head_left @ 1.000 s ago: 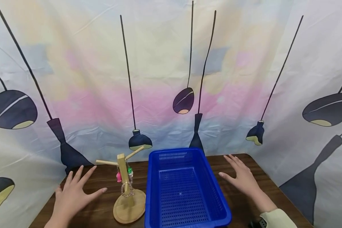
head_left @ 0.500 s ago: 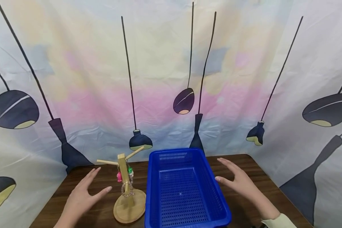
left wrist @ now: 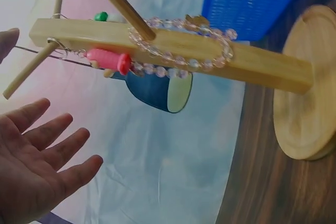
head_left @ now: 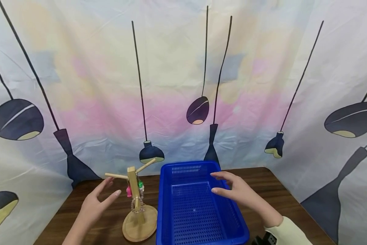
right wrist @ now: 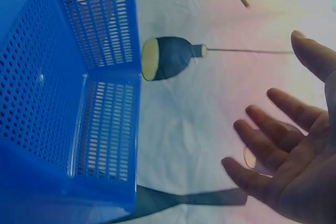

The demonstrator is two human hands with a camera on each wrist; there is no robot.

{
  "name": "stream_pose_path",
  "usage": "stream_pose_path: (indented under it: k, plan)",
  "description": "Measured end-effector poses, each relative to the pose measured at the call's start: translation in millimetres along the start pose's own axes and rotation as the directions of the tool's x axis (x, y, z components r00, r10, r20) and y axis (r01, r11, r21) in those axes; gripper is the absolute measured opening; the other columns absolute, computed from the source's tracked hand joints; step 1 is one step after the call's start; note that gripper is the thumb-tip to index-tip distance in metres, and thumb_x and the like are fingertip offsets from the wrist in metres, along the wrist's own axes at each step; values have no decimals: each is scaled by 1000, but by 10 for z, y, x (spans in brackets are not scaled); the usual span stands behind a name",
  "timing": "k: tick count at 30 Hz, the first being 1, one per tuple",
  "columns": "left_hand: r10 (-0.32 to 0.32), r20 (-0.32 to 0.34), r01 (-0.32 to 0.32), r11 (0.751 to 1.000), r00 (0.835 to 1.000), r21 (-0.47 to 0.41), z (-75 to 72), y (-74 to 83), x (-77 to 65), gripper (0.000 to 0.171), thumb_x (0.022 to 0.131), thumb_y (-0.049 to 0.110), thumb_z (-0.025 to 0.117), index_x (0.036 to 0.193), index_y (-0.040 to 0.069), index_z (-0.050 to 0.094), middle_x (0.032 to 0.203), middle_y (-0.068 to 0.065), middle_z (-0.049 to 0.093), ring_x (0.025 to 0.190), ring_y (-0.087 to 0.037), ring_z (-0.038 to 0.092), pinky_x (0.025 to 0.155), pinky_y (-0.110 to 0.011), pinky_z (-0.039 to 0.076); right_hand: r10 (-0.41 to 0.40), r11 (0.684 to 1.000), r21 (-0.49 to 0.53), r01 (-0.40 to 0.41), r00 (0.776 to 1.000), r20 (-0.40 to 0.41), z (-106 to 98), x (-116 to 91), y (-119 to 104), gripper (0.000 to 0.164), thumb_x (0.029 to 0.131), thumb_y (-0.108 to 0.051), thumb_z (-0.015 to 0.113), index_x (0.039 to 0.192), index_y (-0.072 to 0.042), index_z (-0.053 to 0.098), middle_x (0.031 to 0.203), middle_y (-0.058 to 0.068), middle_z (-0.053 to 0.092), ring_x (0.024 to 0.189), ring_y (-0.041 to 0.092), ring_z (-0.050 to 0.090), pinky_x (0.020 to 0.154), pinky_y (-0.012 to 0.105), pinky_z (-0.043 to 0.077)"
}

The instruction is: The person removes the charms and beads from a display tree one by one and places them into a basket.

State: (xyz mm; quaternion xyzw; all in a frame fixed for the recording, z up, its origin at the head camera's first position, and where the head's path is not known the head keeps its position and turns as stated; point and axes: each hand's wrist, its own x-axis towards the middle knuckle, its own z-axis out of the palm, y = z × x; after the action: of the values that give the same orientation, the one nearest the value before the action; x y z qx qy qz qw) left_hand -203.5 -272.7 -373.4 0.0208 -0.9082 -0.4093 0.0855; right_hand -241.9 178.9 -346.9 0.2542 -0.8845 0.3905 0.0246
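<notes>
A small wooden peg stand (head_left: 132, 190) with a round base (head_left: 139, 223) stands left of the blue plastic basket (head_left: 243, 228). From its pegs hang a pink charm (left wrist: 109, 60), a green and white charm (head_left: 140, 184) and a bracelet of clear pinkish beads (left wrist: 178, 62). My left hand (head_left: 93, 204) is just left of the stand, fingers spread and thumb apart, holding nothing. My right hand (head_left: 236, 190) is over the basket's right rim, its fingers loosely extended toward the stand, with nothing in it.
The dark brown wooden table (head_left: 275, 197) bears the stand and the basket. Behind and at both sides hangs a pastel curtain (head_left: 171, 68) printed with dark lamps. A black wrist device (head_left: 267, 239) shows at the right sleeve (head_left: 288, 233).
My left hand has moved right, closer to the stand. The right hand has moved left from beside the basket to over its right side. Stand and basket stay in place.
</notes>
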Motion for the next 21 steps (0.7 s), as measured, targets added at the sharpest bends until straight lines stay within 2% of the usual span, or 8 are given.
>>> stream_pose_path:
  k: [5,6,9,11,13,15,17,21]
  plan:
    - [10,-4,-10,999,1000,-51,-7,31,31,77,104,42,58,160,-1,29,159,-29,40,143,-49,43,108,-60,50,-103,995,-4,103,993,54,135,175,-59,49,99,-36,69,139,-9,61,137,14,66,122,35,63,99,51,55]
    - [5,-7,-6,998,1000,-57,-8,32,42,76,104,43,58,160,-1,30,159,-28,41,143,-46,45,107,-54,53,-112,994,4,112,991,69,161,209,-77,49,99,-36,69,139,-8,62,136,14,66,122,34,63,98,49,55]
    - [2,-24,-4,996,1000,-92,3,33,58,71,105,43,58,159,4,34,158,-24,46,131,-6,56,100,-27,56,-122,992,46,118,986,110,244,301,-146,48,99,-35,69,138,-7,63,136,14,67,122,35,63,99,55,55]
    - [14,-44,-20,991,999,-136,20,27,75,66,105,40,58,158,6,38,155,-13,52,116,20,49,92,-10,50,-130,990,77,121,982,134,306,363,-201,47,99,-34,69,136,-6,63,135,15,67,122,37,63,100,57,55]
    - [21,-56,-32,980,998,-197,38,15,87,62,105,37,59,156,6,41,145,11,59,103,34,37,86,0,44,-142,986,105,127,978,152,376,422,-253,46,99,-32,69,135,-4,64,134,16,68,122,39,63,100,58,56]
    - [26,-65,-43,963,998,-266,59,13,95,60,105,33,60,155,4,43,130,32,57,101,35,40,84,2,44,-145,984,126,125,975,168,451,475,-308,43,100,-30,69,133,-3,65,132,17,69,121,39,64,100,54,58]
    - [20,-71,-42,946,997,-321,78,17,105,60,105,33,60,155,4,43,114,45,49,102,34,44,85,2,45,-140,983,144,114,973,183,528,522,-356,40,100,-28,69,131,-3,67,130,16,70,120,38,64,99,48,59]
    - [4,-85,-37,920,996,-390,109,42,121,60,105,32,60,154,2,43,108,49,50,102,32,48,85,2,46,-114,982,171,79,972,204,674,595,-443,34,99,-25,69,127,-5,69,126,15,71,116,32,66,97,36,58]
